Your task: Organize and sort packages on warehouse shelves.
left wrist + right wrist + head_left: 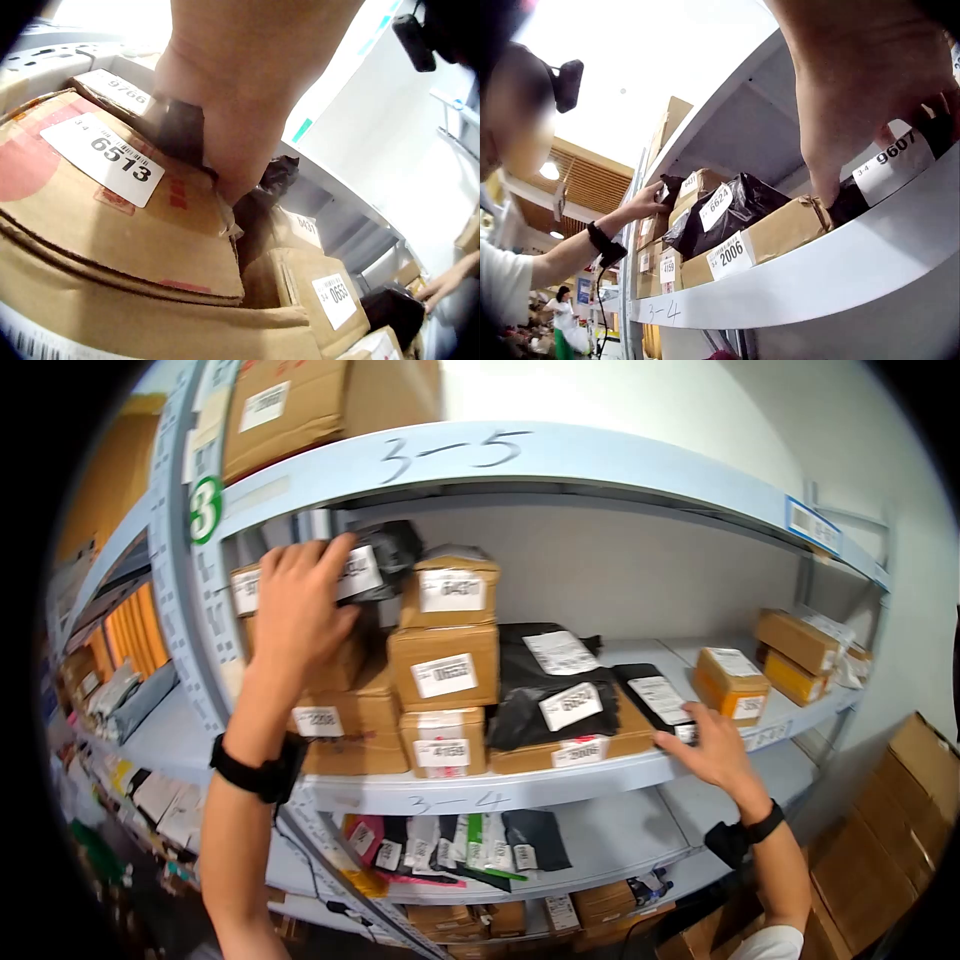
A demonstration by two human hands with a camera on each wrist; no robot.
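My left hand (305, 595) is at the top of the left-hand stack, where it grips a black plastic parcel (395, 565) with a white label. Below that hand, in the left wrist view, lies a cardboard box labelled 6513 (67, 176). Farther right, my right hand (715, 750) holds the near end of a flat black parcel (640, 682) lying on the shelf. In the right wrist view this parcel's label reads 9607 (892, 163), with thumb and fingers on either side of it. A black bag labelled 6624 (525, 705) rests on the flat box 2006 (632, 730) beside it.
Boxes 6431 (450, 610), 0653 (420, 655) and 4159 (445, 725) are stacked between the hands. Small boxes (715, 685) stand at the shelf's right end. A metal beam marked 3-5 (600, 460) crosses above. Soft parcels (535, 825) lie one level down.
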